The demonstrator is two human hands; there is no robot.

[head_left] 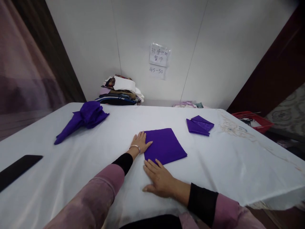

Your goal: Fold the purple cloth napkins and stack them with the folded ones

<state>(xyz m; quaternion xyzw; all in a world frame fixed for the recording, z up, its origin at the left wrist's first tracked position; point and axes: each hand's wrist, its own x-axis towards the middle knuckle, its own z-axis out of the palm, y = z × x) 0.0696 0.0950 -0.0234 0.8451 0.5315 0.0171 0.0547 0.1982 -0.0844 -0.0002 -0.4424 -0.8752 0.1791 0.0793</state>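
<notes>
A purple cloth napkin (165, 144), folded into a flat square, lies on the white tablecloth (100, 140) in front of me. My left hand (140, 143) rests flat at its left edge, fingers spread and the thumb reaching onto the cloth. At the near edge of the napkin lies my right hand (159, 178), palm down with its fingers stretched out and the fingertips by the near left corner. Neither hand grips anything.
A bunched purple napkin (88, 117) lies at the left, and a smaller folded purple napkin (199, 125) at the right. A black flat object (17, 168) is at the left edge. Behind the table stand stacked clothes (122, 90); a red basket (264, 124) is beyond the right side.
</notes>
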